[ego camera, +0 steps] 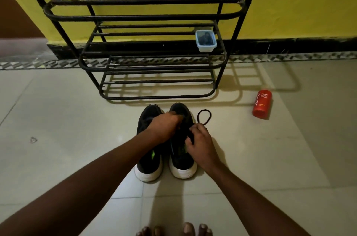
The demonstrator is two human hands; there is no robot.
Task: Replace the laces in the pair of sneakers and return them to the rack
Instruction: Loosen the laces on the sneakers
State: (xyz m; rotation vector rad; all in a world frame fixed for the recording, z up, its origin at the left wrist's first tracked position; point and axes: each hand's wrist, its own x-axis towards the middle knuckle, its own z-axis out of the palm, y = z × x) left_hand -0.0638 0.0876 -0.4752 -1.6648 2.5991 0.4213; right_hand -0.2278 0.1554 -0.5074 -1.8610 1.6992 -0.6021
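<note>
Pinching lace (205, 110), right hand (199, 143); bottle (262, 103) reads "FOAM BODY WASH".

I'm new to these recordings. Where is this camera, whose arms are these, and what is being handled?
There is no machine: the single picture comes from a camera on a person's head, looking down at their own bare arms. On the tiled floor stand two black sneakers before a black metal rack. The left hand grips the right sneaker at its upper; the right hand pinches a black lace, which loops out beside it. A blue container sits on the rack; a red body wash bottle is on the floor.
</note>
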